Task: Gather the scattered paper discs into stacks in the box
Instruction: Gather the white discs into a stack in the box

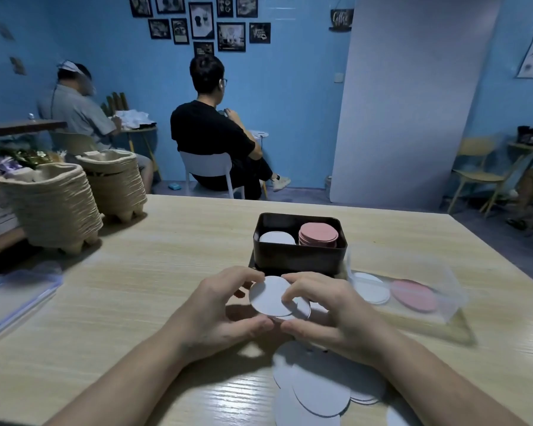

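A pale wood-grain table carries a dark, smooth-walled rectangular box with rounded corners. It holds a low white stack on its left and a taller pink stack on its right. Flat, matte loose white discs lie overlapping at the table's near edge. Just in front of the box, the left hand and right hand curl round a thin bundle of white discs, fingertips on its far rim, thumbs at the near rim, with the top disc sitting askew.
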`<control>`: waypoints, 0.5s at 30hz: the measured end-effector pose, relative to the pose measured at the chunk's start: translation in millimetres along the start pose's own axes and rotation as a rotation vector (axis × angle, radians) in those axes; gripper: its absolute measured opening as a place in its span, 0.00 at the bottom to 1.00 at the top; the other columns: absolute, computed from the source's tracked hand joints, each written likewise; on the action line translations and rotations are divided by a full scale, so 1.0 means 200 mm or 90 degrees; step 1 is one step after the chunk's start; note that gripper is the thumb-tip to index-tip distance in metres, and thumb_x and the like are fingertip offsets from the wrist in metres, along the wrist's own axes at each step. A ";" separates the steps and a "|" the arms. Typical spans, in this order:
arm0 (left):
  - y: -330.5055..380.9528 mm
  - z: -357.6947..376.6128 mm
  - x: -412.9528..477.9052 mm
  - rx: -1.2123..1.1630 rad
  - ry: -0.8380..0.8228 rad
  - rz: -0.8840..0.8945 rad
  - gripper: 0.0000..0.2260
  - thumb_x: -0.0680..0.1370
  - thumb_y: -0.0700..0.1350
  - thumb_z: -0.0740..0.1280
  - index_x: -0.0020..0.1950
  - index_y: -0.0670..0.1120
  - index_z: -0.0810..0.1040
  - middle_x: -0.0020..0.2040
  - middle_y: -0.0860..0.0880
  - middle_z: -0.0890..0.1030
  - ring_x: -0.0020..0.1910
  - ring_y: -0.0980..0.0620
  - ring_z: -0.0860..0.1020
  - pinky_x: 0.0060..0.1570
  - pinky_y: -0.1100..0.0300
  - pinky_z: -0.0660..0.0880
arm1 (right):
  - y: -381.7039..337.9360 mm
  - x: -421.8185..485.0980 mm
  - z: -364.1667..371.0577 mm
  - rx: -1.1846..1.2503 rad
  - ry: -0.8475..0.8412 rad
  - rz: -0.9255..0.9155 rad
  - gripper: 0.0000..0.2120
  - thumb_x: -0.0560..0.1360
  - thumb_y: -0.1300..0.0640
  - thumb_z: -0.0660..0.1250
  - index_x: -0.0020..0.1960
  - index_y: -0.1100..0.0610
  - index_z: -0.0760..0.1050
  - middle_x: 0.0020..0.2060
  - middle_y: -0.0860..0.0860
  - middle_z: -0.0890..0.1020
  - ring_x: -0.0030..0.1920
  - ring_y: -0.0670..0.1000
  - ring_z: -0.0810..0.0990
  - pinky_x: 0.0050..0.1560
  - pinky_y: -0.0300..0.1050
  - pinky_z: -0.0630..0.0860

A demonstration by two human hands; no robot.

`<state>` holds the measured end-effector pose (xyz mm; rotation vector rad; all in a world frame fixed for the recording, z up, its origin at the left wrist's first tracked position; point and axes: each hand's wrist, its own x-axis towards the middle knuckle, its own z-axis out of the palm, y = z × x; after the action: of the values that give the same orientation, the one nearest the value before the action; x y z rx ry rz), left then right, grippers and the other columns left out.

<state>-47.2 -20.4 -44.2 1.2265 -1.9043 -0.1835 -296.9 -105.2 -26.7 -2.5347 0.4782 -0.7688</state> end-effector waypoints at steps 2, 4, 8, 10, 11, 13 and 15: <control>-0.01 -0.01 -0.01 -0.030 0.009 -0.013 0.15 0.75 0.52 0.78 0.57 0.50 0.80 0.52 0.57 0.83 0.51 0.51 0.82 0.49 0.52 0.81 | 0.00 0.00 0.00 -0.006 0.004 0.003 0.11 0.77 0.45 0.75 0.52 0.49 0.78 0.58 0.42 0.81 0.72 0.41 0.73 0.61 0.45 0.76; -0.01 -0.01 -0.01 -0.027 0.035 0.004 0.11 0.75 0.50 0.78 0.53 0.49 0.81 0.49 0.56 0.83 0.49 0.51 0.83 0.47 0.53 0.81 | 0.01 0.00 0.00 -0.006 0.009 0.014 0.11 0.77 0.44 0.74 0.51 0.48 0.78 0.60 0.43 0.81 0.72 0.40 0.72 0.60 0.43 0.76; 0.00 0.01 -0.01 0.003 0.056 0.044 0.08 0.76 0.46 0.77 0.53 0.48 0.83 0.48 0.57 0.84 0.49 0.53 0.84 0.48 0.56 0.80 | 0.01 0.00 0.00 -0.006 0.007 0.027 0.10 0.75 0.45 0.76 0.50 0.48 0.78 0.60 0.43 0.81 0.72 0.40 0.73 0.60 0.47 0.76; 0.01 0.01 -0.01 0.000 0.055 0.046 0.08 0.77 0.47 0.77 0.53 0.48 0.83 0.49 0.57 0.85 0.49 0.54 0.84 0.48 0.58 0.79 | 0.01 0.00 0.00 -0.003 0.004 0.027 0.11 0.75 0.45 0.77 0.49 0.49 0.77 0.58 0.42 0.81 0.72 0.40 0.73 0.61 0.47 0.76; 0.01 0.01 -0.01 -0.004 0.052 0.048 0.08 0.77 0.48 0.76 0.53 0.48 0.83 0.49 0.57 0.85 0.49 0.54 0.84 0.49 0.60 0.79 | 0.01 0.00 0.00 -0.001 0.004 0.027 0.12 0.75 0.45 0.77 0.50 0.49 0.76 0.58 0.42 0.82 0.72 0.39 0.72 0.61 0.47 0.76; 0.01 0.02 -0.01 -0.009 0.037 0.053 0.08 0.77 0.49 0.76 0.53 0.48 0.84 0.50 0.58 0.85 0.49 0.55 0.84 0.50 0.63 0.77 | 0.00 0.00 0.01 0.003 0.014 0.034 0.15 0.74 0.42 0.77 0.52 0.47 0.75 0.61 0.42 0.82 0.72 0.37 0.71 0.61 0.45 0.77; 0.01 0.02 -0.01 -0.019 0.019 0.047 0.07 0.77 0.48 0.77 0.52 0.48 0.83 0.52 0.57 0.85 0.52 0.55 0.84 0.51 0.62 0.78 | 0.00 0.00 0.01 0.002 0.029 0.035 0.17 0.73 0.41 0.77 0.53 0.46 0.74 0.62 0.43 0.82 0.72 0.36 0.71 0.61 0.43 0.76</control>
<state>-52.0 -19.8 -46.5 1.1323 -1.9111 -0.1528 -296.0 -105.1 -27.6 -2.4950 0.5583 -0.8076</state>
